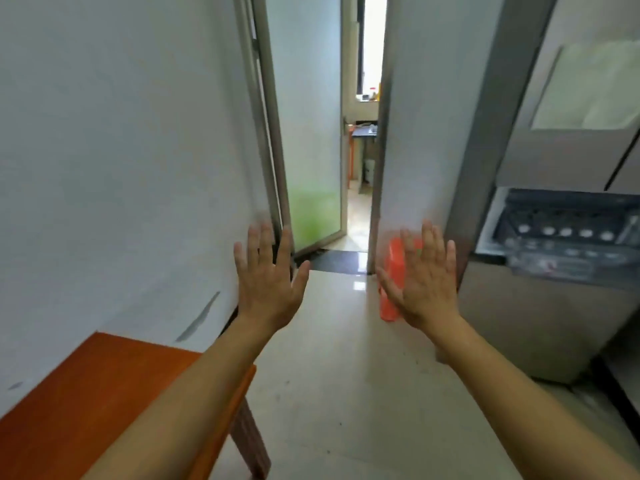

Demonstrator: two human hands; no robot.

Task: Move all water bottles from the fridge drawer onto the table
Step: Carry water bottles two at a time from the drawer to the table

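Head view: left hand [268, 282] and right hand [426, 284] raised, fingers spread, grasping nothing. No legible writing. Water bottles [564, 233] upright in pulled-out fridge drawer [557, 230], right of right hand, apart. Orange stool [393, 282] behind right hand, beside fridge. Table [86, 403] far left of drawer. Bare floor [346, 375] between.
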